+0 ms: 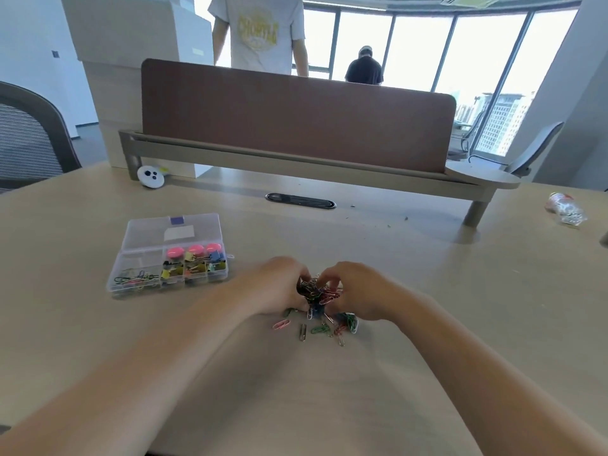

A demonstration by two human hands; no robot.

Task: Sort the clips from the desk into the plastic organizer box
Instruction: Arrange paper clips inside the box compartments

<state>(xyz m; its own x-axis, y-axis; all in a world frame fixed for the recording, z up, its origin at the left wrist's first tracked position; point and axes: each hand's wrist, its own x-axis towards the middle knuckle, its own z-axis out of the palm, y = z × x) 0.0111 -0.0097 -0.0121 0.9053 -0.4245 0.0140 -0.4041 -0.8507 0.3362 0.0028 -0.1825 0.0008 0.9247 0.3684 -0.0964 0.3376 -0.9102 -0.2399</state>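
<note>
A tangled clump of coloured paper clips (316, 290) is cupped between my left hand (275, 284) and my right hand (358, 291), both curled around it just above the desk. Several loose paper clips (320, 329) lie on the desk right below my hands, a pink one (281, 324) furthest left. The clear plastic organizer box (144, 260) sits open to the left, lid flipped back. Its left compartment holds paper clips (135, 278); the others hold small binder clips (194, 268) and pink round pieces (194, 250).
A brown divider panel (296, 116) on a grey rail runs across the back of the desk. A white round gadget (150, 176) lies back left, a crumpled clear bottle (566, 209) at the far right. A person (260, 31) stands behind the divider.
</note>
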